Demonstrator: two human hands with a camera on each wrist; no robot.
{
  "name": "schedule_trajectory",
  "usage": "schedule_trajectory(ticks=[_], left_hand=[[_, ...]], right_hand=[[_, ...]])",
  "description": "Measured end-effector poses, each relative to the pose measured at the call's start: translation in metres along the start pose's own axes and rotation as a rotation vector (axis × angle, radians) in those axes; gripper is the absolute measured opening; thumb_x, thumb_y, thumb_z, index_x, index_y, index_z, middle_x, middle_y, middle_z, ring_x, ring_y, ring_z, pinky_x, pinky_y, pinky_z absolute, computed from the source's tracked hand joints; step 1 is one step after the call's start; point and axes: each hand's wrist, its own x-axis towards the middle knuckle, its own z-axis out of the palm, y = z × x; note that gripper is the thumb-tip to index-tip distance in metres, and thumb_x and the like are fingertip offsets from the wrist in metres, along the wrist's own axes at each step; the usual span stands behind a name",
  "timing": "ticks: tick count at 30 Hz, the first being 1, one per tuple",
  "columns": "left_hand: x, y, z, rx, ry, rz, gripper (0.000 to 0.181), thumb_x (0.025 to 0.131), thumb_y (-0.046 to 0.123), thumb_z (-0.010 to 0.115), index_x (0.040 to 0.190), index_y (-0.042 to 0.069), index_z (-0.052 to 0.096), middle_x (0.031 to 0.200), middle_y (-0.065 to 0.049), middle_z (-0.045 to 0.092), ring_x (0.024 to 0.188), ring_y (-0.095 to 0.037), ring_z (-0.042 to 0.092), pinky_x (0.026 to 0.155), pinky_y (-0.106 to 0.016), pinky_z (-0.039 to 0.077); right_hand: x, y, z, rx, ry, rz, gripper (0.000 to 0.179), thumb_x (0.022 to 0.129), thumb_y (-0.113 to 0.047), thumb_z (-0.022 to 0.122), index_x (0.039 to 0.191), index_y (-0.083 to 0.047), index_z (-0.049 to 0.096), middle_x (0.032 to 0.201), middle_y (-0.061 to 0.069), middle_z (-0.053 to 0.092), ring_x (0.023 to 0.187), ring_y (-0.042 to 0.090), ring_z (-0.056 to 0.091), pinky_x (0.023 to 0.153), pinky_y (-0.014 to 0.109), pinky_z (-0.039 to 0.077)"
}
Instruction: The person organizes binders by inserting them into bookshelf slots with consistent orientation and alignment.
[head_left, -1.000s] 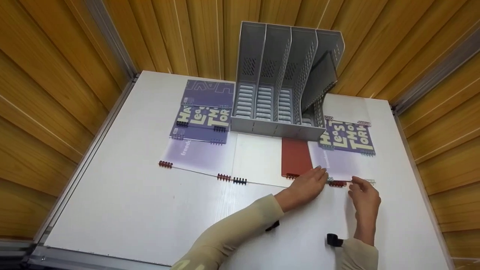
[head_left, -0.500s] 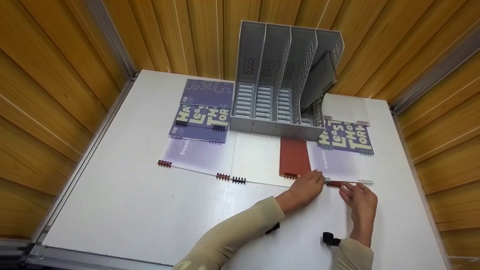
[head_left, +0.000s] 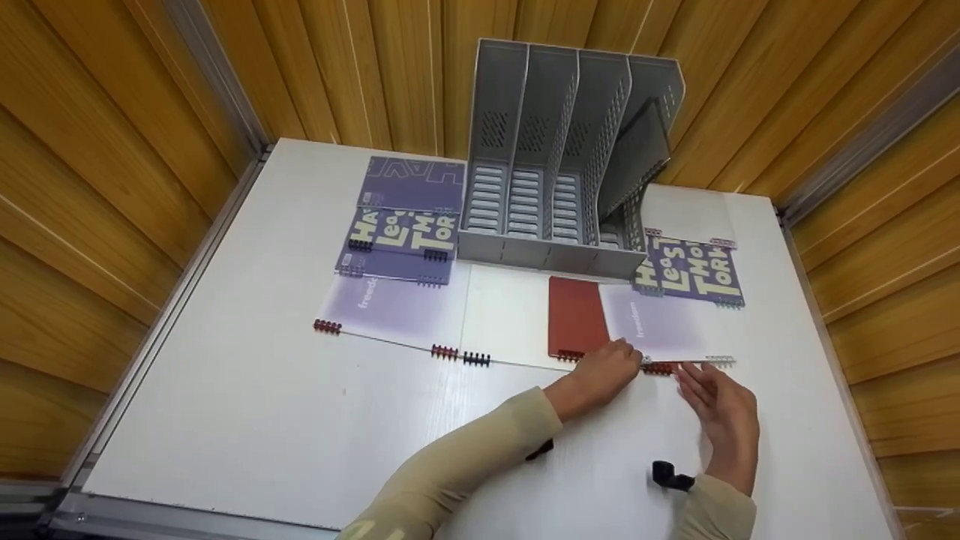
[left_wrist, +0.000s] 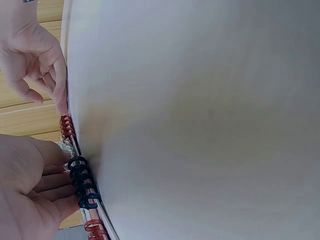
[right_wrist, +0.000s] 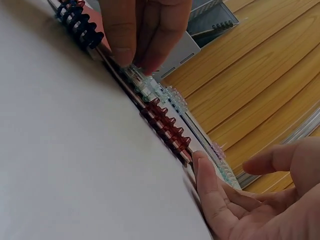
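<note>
In the head view my left hand [head_left: 604, 373] lies at the ringed edge of a red notebook [head_left: 576, 315] and an overlapping pale-purple "freedom" notebook [head_left: 658, 326]. The right wrist view shows its thumb [right_wrist: 120, 37] and fingers pinching that edge beside clear rings [right_wrist: 142, 85]. My right hand [head_left: 724, 405] has fairly straight fingers, with the fingertips right at the end of the edge, past the red rings [right_wrist: 167, 125]. Black rings [left_wrist: 82, 182] sit beside the left fingers in the left wrist view; they bind a white notebook [head_left: 504, 315].
A grey file rack [head_left: 551, 255] stands at the back, a dark notebook [head_left: 637, 157] leaning in its right slot. Overlapping purple notebooks [head_left: 416, 184] lie to its left. On the right are a lettered purple notebook [head_left: 690, 270] and a white one [head_left: 686, 210]. Wooden panels [head_left: 112, 150] surround the table.
The red notebook and the freedom notebook have slid left. My right hand has moved from the purple notebook's edge to the red notebook's end, its fingers straighter. The left hand has shifted slightly left.
</note>
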Motion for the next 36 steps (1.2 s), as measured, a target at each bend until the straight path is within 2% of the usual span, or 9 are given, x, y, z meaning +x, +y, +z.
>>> schedule_trajectory(ticks=[3,7,13,20,25,27,30,33,36], left_hand=[[-0.001,-0.001,0.000,-0.021,0.020,-0.012,0.016,0.102,0.007,0.057,0.113,0.010,0.068,0.106,0.000,0.067,0.097,-0.010,0.062,0.078,-0.015,0.053],[-0.002,-0.002,0.000,-0.043,0.024,-0.038,0.017,0.102,0.007,0.055,0.114,0.010,0.067,0.110,-0.001,0.067,0.101,-0.011,0.062,0.079,-0.016,0.054],[-0.003,-0.004,-0.001,-0.086,-0.005,-0.086,0.021,0.104,0.011,0.052,0.120,0.011,0.066,0.118,-0.001,0.066,0.107,-0.013,0.062,0.083,-0.019,0.055],[-0.003,-0.010,-0.006,-0.174,-0.028,-0.091,0.023,0.096,0.016,0.065,0.118,0.008,0.065,0.109,-0.003,0.066,0.093,-0.014,0.065,0.077,-0.021,0.055],[-0.006,-0.017,-0.010,-0.271,-0.012,-0.073,0.023,0.094,0.016,0.068,0.114,0.006,0.065,0.103,-0.004,0.066,0.083,-0.013,0.067,0.070,-0.021,0.055],[-0.007,-0.020,-0.012,-0.316,-0.004,-0.067,0.021,0.093,0.014,0.067,0.111,0.006,0.064,0.100,-0.004,0.066,0.079,-0.011,0.065,0.067,-0.021,0.054],[-0.009,-0.024,-0.015,-0.383,0.004,-0.065,0.016,0.091,0.013,0.069,0.104,0.005,0.064,0.094,-0.004,0.066,0.074,-0.008,0.058,0.062,-0.019,0.051],[-0.011,-0.027,-0.016,-0.446,-0.002,-0.068,0.014,0.088,0.013,0.073,0.097,0.007,0.064,0.087,-0.001,0.064,0.071,-0.007,0.051,0.060,-0.019,0.046],[-0.012,-0.030,-0.017,-0.488,-0.019,-0.067,0.016,0.086,0.014,0.075,0.095,0.007,0.064,0.084,0.001,0.062,0.071,-0.006,0.050,0.060,-0.017,0.043]], right_hand=[[0.001,-0.001,-0.003,0.052,-0.040,0.036,0.026,0.108,-0.020,0.046,0.121,-0.010,0.066,0.102,0.004,0.078,0.101,0.017,0.073,0.095,0.031,0.054],[0.001,0.000,-0.004,0.072,-0.069,0.058,0.031,0.109,-0.022,0.044,0.106,-0.014,0.074,0.102,0.002,0.078,0.101,0.015,0.072,0.093,0.030,0.054],[0.002,0.003,-0.003,0.085,-0.118,0.080,0.034,0.109,-0.023,0.044,0.104,-0.014,0.077,0.106,0.002,0.077,0.101,0.015,0.070,0.091,0.030,0.054],[0.005,0.007,-0.001,0.152,-0.175,0.092,0.033,0.108,-0.020,0.047,0.099,-0.007,0.076,0.101,0.007,0.075,0.098,0.017,0.069,0.097,0.030,0.052],[0.007,0.008,0.005,0.235,-0.184,0.102,0.026,0.106,-0.014,0.050,0.098,-0.003,0.072,0.100,0.011,0.072,0.103,0.022,0.071,0.105,0.033,0.047],[0.007,0.009,0.008,0.258,-0.184,0.109,0.022,0.106,-0.014,0.051,0.101,-0.003,0.070,0.101,0.013,0.072,0.103,0.022,0.071,0.107,0.033,0.045],[0.009,0.011,0.013,0.272,-0.191,0.128,0.016,0.105,-0.013,0.054,0.114,-0.004,0.063,0.103,0.014,0.072,0.105,0.023,0.071,0.109,0.032,0.043],[0.011,0.012,0.018,0.256,-0.202,0.135,0.031,0.105,-0.013,0.054,0.135,-0.007,0.048,0.104,0.016,0.073,0.109,0.023,0.070,0.110,0.033,0.041],[0.012,0.013,0.023,0.233,-0.214,0.124,0.051,0.106,-0.013,0.051,0.151,-0.011,0.029,0.102,0.016,0.073,0.112,0.024,0.067,0.111,0.034,0.039]])
